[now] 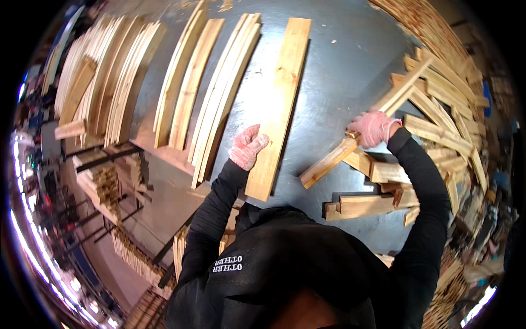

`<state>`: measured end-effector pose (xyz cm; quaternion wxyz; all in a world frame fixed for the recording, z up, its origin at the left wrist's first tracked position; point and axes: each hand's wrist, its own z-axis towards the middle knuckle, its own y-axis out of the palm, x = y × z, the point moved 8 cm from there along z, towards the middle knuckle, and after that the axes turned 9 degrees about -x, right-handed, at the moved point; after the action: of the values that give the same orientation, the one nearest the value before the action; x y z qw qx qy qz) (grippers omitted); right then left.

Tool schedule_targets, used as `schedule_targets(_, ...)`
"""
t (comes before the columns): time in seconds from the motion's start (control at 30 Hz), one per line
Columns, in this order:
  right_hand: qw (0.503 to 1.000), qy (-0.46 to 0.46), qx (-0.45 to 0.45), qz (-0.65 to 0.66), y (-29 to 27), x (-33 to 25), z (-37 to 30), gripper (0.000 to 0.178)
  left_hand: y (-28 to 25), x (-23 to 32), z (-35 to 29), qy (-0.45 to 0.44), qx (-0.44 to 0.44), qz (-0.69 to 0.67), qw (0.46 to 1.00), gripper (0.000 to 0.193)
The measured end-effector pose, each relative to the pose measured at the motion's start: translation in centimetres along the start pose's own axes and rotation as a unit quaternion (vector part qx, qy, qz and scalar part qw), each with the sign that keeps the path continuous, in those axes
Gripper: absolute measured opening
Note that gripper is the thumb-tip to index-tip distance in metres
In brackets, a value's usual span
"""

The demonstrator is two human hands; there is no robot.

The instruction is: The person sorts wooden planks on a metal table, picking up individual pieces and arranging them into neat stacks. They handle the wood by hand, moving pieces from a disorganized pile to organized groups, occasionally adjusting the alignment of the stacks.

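My left hand (247, 146), in a pink knit glove, rests on the left edge of a wide pale plank (280, 101) that lies flat on the grey metal table (339, 60). My right hand (374, 127), gloved the same, grips a narrow wooden slat (329, 163). The slat runs diagonally from the pile of cut boards (438, 115) on the right down toward the table's middle. Both black sleeves reach up from the lower edge.
Curved rows of long planks (192, 82) lie side by side across the table's left half. More stacked slats (104, 183) sit on racks below left. Short notched blocks (361, 205) lie near my right elbow. The heap of boards fills the right rim.
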<state>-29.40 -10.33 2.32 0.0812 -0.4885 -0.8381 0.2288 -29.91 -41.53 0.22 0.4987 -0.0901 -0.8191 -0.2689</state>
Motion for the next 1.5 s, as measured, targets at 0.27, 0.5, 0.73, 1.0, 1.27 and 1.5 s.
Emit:
schedule_targets(0.27, 0.593, -0.104, 0.368, 0.708, -2.6, -8.7, 1.7, 0.068, 7.4, -2.8, -1.9, -0.014, -0.051, 0.221, 0.974, 0.062)
schedule_targets(0.5, 0.855, -0.044, 0.421, 0.298, -7.5, -9.8, -9.2, 0.042, 11.6, 9.0, -1.1, -0.243, -0.264, 0.825, 0.438, 0.059)
schedule_targets(0.73, 0.449, 0.326, 0.422, 0.717, 15.0, 6.0, -3.7, 0.06, 4.4, 6.2, -1.9, -0.094, -0.091, 0.482, 0.867, 0.044)
schedule_targets(1.0, 0.522, 0.344, 0.473, 0.621, 7.2, 1.1, -9.7, 0.041, 7.6, -0.2, 4.6, -0.037, -0.001, 0.558, 0.829, 0.047)
schedule_targets(1.27, 0.631, 0.206, 0.373, 0.648, 1.3, -3.2, 0.7, 0.062, 10.5, -5.5, 3.4, -0.207, -0.033, 0.554, 0.806, 0.077)
schedule_targets(1.5, 0.523, 0.385, 0.502, 0.571, 2.6, 6.7, 0.6, 0.096, 5.8, -7.0, 2.8, -0.091, -0.024, 0.333, 0.938, 0.058)
